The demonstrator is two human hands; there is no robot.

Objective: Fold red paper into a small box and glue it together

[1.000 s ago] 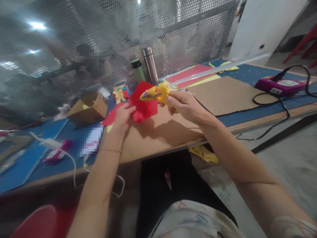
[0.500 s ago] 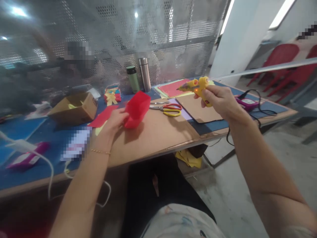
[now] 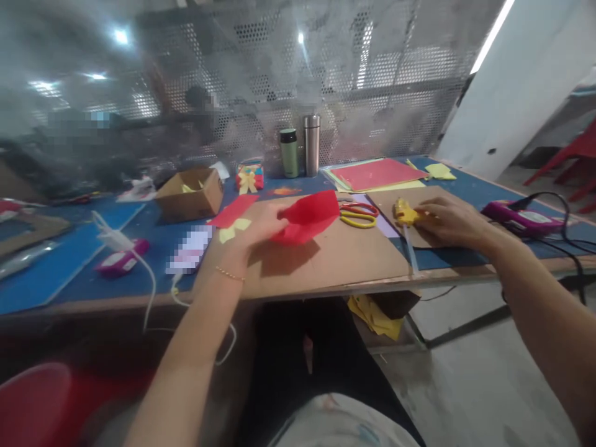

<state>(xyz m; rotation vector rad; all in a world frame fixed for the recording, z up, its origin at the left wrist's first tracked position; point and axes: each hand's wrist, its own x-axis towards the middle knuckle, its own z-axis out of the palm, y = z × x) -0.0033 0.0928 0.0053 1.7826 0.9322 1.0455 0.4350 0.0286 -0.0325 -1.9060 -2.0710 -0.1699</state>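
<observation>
My left hand [image 3: 261, 225] is closed on the near left edge of a folded red paper piece [image 3: 310, 217], shaped like an open pouch or box and held tilted over a cardboard sheet [image 3: 298, 273]. My right hand [image 3: 449, 220] has its fingers around the handle side of a yellow hot glue gun [image 3: 404, 213], low over a smaller cardboard piece [image 3: 447, 197]. From the glue gun a clear glue stick [image 3: 410, 251] points toward the table's front edge. Scissors [image 3: 358, 214] with red and yellow handles lie between my hands, their blades partly hidden by the red paper.
A cardboard box [image 3: 189, 198] stands at the left, beside a small decorated box with a yellow bow [image 3: 249, 179]. Two bottles, green [image 3: 289, 155] and steel [image 3: 311, 146], stand behind. Red paper sheets [image 3: 382, 174] lie at the back right. Purple devices with cables [image 3: 526, 217] flank the work area.
My right hand has lowered the glue gun from the air to the cardboard at the right and turned it. My left hand still holds the red paper, now tilted differently. The view has swung left.
</observation>
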